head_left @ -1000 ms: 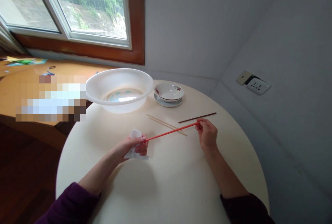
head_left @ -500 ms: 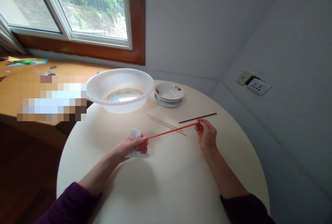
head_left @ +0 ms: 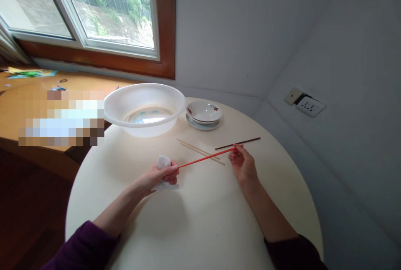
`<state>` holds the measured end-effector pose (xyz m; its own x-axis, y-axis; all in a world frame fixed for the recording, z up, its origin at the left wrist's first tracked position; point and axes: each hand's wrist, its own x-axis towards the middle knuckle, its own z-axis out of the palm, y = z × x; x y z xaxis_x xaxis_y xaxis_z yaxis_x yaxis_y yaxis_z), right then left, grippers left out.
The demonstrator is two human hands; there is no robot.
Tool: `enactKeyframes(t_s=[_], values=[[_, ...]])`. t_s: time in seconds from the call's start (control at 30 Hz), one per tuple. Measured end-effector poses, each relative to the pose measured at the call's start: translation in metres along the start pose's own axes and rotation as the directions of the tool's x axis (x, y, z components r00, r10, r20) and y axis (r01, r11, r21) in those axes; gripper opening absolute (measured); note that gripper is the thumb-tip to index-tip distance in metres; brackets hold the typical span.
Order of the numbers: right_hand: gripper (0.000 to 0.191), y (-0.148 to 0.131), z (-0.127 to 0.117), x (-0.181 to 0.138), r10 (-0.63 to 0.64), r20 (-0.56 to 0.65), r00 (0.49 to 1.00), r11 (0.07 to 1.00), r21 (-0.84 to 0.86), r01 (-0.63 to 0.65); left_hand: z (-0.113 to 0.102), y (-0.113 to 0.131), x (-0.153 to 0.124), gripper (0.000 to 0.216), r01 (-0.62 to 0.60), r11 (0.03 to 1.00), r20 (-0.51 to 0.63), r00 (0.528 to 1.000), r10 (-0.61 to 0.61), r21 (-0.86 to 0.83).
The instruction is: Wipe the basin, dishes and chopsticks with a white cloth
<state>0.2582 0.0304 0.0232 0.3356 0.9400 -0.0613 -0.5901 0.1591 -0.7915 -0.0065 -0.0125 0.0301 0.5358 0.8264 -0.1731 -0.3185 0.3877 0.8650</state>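
Observation:
My left hand (head_left: 158, 175) is closed around a crumpled white cloth (head_left: 163, 162), and the cloth wraps the near end of a red chopstick (head_left: 208, 157). My right hand (head_left: 242, 165) pinches the far end of that chopstick, which hangs just above the round cream table (head_left: 200, 220). Under the red chopstick lies a pair of pale wooden chopsticks (head_left: 200, 151). A dark brown chopstick (head_left: 238, 143) rests on the table just beyond my right fingers.
A large clear plastic basin (head_left: 144, 108) stands at the table's far side, with small stacked white dishes (head_left: 203, 114) to its right. A wooden counter (head_left: 19, 90) and a window lie to the left, a wall socket (head_left: 308, 104) at right.
My right hand has slid a little left along the red chopstick, so its tip now pokes out past the fingers. The left hand and cloth have stayed put.

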Motion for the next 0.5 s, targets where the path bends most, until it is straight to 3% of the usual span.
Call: enactKeyframes(t_s=[0.17, 0.33, 0.5], values=[[0.020, 0.013, 0.018, -0.024, 0.084, 0.106, 0.991, 0.993, -0.092, -0.074, 0.001, -0.003, 0.002, 0.025, -0.001, 0.999, -0.028, 1.000, 0.002, 0.037], [0.026, 0.022, 0.033, -0.049, 0.206, 0.249, 0.946, 0.959, -0.243, -0.145, 0.002, -0.004, 0.001, 0.028, 0.019, 0.993, -0.081, 0.997, -0.010, 0.114], [0.029, 0.022, 0.034, -0.051, 0.205, 0.279, 0.938, 0.963, -0.229, -0.143, -0.001, -0.007, 0.005, 0.027, 0.070, 0.981, -0.168, 0.985, -0.039, 0.181]])
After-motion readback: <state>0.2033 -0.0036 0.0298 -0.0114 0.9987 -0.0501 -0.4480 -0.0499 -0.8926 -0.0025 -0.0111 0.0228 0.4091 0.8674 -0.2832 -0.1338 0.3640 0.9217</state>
